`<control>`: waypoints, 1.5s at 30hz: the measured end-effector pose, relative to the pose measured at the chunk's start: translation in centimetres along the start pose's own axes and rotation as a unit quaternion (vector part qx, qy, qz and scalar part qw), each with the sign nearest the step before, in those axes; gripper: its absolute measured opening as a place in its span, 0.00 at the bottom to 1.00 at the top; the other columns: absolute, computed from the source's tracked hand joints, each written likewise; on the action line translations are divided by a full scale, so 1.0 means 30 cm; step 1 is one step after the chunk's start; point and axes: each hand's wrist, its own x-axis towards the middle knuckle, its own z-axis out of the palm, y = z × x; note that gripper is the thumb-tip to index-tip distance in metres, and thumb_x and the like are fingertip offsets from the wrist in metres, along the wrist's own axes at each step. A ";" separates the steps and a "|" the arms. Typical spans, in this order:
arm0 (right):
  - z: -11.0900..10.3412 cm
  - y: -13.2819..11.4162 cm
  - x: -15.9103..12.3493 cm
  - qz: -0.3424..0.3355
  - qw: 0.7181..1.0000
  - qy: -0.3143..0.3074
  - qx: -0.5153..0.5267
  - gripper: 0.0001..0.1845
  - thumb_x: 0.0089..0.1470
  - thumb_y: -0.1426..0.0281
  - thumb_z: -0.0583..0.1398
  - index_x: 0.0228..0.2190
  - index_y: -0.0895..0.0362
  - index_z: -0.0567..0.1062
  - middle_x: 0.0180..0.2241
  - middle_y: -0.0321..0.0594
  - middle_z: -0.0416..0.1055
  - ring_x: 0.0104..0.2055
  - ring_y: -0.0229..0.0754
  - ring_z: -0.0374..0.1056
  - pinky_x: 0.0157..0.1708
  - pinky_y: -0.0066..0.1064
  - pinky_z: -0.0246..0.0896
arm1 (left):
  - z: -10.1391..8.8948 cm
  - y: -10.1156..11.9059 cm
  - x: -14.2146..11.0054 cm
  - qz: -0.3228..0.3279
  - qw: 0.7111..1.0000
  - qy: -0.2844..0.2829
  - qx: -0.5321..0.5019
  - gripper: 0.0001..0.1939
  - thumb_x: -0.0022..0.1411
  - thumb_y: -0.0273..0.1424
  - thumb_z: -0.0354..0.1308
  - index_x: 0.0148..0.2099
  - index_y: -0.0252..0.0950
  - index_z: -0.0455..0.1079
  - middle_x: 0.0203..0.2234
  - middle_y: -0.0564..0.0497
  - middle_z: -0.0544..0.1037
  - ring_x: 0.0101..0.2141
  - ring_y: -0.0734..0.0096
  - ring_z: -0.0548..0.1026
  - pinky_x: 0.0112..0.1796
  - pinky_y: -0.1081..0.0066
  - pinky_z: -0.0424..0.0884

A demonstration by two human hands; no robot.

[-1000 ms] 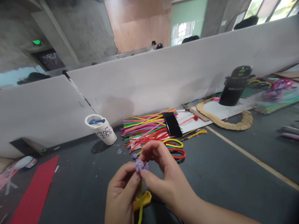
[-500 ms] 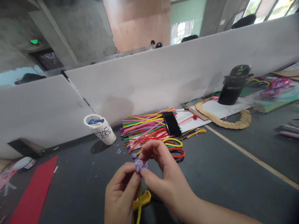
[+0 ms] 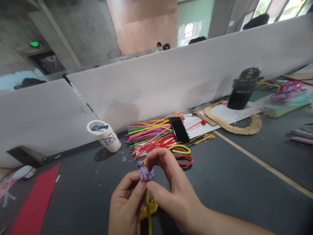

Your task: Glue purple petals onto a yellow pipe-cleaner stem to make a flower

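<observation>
Between the fingertips of my left hand (image 3: 126, 202) is a small purple pipe-cleaner flower (image 3: 143, 173) with a yellow centre, pinched just under its petals. A yellow-green pipe-cleaner stem (image 3: 149, 220) hangs below. My right hand (image 3: 171, 182) curls around the flower's right side, its thumb near the base and its bent fingers at the top, by a thin branch. Two smaller purple blooms, one behind on the left (image 3: 140, 164) and one on the right (image 3: 152, 173), sit close to the fingers. The exact contact of the right fingertips is partly hidden.
Behind the hands lie many coloured pipe cleaners (image 3: 146, 130), a phone (image 3: 179, 129) and red- and yellow-handled tools (image 3: 184, 160). A yellow-handled tool (image 3: 153, 209) is below the hands. Around stand a white cup (image 3: 109, 140), black bottle (image 3: 243, 89), red strip (image 3: 36, 202) and white partition (image 3: 156, 81).
The flower has tipped slightly left, and the right thumb now shows a small gap from its petals. The stem's lower end has swung right. Otherwise the hands keep their places.
</observation>
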 end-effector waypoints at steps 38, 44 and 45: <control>-0.030 -0.023 0.021 -0.054 0.986 -0.074 -0.137 0.13 0.44 0.78 0.57 0.35 0.56 0.69 0.38 0.37 0.65 0.43 0.41 0.62 0.45 0.34 0.57 | -0.030 0.015 0.012 -0.028 0.998 -0.050 0.017 0.10 0.46 0.36 0.72 0.26 0.36 0.77 0.21 0.55 0.75 0.20 0.82 0.63 0.22 0.81 0.62; -0.029 -0.022 0.022 -0.038 0.990 -0.068 -0.118 0.11 0.44 0.77 0.57 0.34 0.56 0.68 0.37 0.36 0.64 0.41 0.41 0.62 0.43 0.34 0.56 | -0.044 0.003 0.014 -0.034 0.998 -0.049 0.030 0.09 0.47 0.36 0.71 0.27 0.37 0.77 0.20 0.55 0.73 0.20 0.81 0.63 0.22 0.81 0.62; -0.029 -0.021 0.023 -0.036 0.990 -0.066 -0.115 0.11 0.44 0.77 0.57 0.34 0.55 0.68 0.36 0.36 0.64 0.41 0.41 0.62 0.43 0.34 0.56 | -0.044 0.002 0.014 -0.036 0.998 -0.048 0.030 0.10 0.47 0.36 0.71 0.27 0.37 0.77 0.19 0.55 0.73 0.20 0.80 0.64 0.22 0.80 0.62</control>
